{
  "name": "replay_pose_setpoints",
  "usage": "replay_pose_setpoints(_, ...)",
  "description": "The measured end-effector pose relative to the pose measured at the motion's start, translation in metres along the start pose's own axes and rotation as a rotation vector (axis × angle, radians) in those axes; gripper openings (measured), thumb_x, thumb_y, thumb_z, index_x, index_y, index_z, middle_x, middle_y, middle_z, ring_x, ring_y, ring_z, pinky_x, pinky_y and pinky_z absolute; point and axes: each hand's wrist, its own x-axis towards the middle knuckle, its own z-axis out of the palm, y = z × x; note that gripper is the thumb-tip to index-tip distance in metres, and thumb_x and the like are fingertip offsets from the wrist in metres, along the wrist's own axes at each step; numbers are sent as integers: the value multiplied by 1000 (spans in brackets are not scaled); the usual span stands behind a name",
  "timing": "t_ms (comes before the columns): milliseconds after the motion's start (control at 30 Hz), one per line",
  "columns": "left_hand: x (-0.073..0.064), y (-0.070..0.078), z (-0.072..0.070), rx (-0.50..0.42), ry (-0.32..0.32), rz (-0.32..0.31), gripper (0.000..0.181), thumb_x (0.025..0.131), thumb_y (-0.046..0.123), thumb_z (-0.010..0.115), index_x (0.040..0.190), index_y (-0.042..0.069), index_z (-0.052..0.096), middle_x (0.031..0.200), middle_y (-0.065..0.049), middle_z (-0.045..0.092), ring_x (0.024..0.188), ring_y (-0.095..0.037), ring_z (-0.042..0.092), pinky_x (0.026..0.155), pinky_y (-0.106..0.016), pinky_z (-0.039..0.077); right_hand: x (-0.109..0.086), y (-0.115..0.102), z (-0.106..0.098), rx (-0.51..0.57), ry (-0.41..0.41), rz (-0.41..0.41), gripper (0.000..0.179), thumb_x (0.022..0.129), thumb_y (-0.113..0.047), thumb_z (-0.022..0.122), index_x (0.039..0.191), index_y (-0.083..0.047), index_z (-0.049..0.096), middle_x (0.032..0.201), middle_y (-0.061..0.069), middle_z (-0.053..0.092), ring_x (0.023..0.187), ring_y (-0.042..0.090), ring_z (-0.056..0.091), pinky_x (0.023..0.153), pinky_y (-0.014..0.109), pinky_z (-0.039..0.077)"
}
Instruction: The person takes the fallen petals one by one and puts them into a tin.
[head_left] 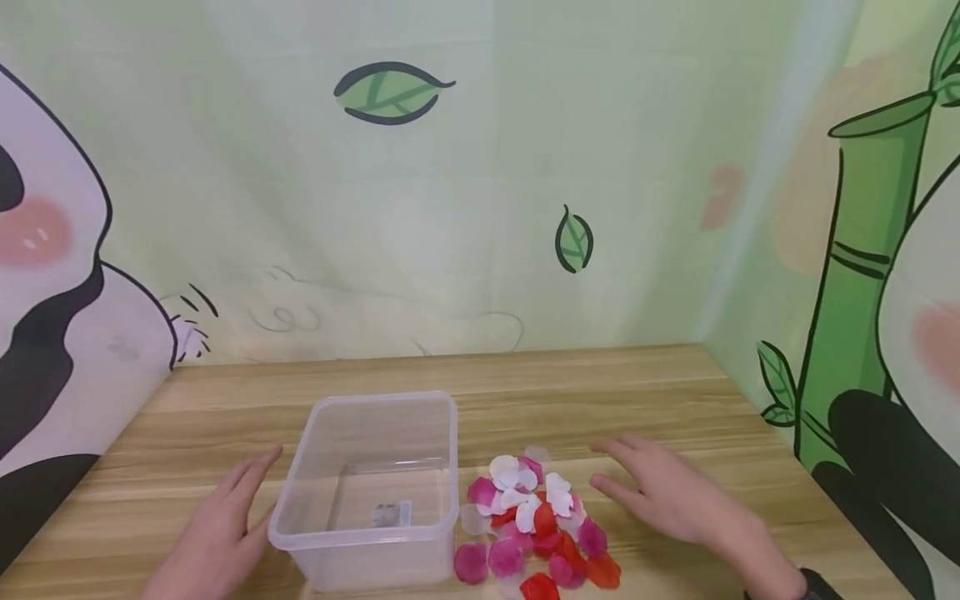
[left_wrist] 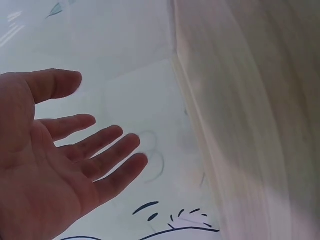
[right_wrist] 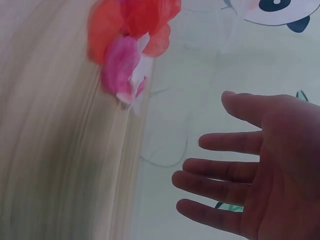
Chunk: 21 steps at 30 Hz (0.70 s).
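Note:
A clear plastic box [head_left: 375, 562] without a lid stands on the table, a small label visible at its bottom. Just right of it lies a loose pile of petals [head_left: 543, 521] in white, pink, magenta, red and orange. My left hand [head_left: 221, 529] is beside the box's left side, fingers extended and holding nothing; the left wrist view shows the same hand [left_wrist: 65, 155] with spread fingers. To the right of the petals is my right hand [head_left: 671, 492], apart from them. Its fingers [right_wrist: 215, 185] are straight in the right wrist view, where some petals [right_wrist: 122, 62] also appear.
The wood-grain table [head_left: 570, 383] reaches back to a pale green cloth backdrop [head_left: 480, 183] printed with leaves, pandas and bamboo. Backdrop panels also close in the left and right sides. A dark cuff or band [head_left: 817, 586] sits at my right wrist.

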Motion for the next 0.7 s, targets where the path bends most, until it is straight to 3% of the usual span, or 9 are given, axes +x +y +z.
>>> replay_pose_setpoints(133,-1,1,-1,-16,-10,14,62,89,0,72,146,-6,47,133,-25,57,116,-46,58,85,-63,51,0,-9,1,13,-18,-58,53,102,-52,59,134,-11,66,130,6,66,118,27,62,96,50,52)
replay_pose_setpoints(267,-2,1,1,-38,-23,37,62,85,-8,71,144,-9,49,130,-24,60,110,-40,61,76,-47,56,0,-17,3,52,-78,-114,32,99,-33,70,125,-13,70,112,-5,69,95,12,63,80,36,57)
replay_pose_setpoints(433,-3,1,7,-164,-45,84,64,89,-8,70,147,-8,46,132,-22,60,110,-27,63,70,-31,58,0,-22,6,86,-168,-187,27,93,-18,77,120,-15,73,104,-10,66,84,3,57,74,27,55)
replay_pose_setpoints(533,-4,3,6,-257,-105,58,65,93,-8,67,152,-6,40,137,-23,56,114,-20,60,71,-27,58,1,-24,8,97,-199,-241,27,90,-14,80,116,-17,75,104,-11,66,89,4,60,77,26,55)
replay_pose_setpoints(700,-5,8,-1,-353,-216,-69,66,98,-2,64,156,-4,33,146,-25,47,121,-37,55,75,-30,59,2,-27,12,114,-233,-276,26,89,-11,81,113,-20,76,107,-13,65,94,5,62,80,24,55)
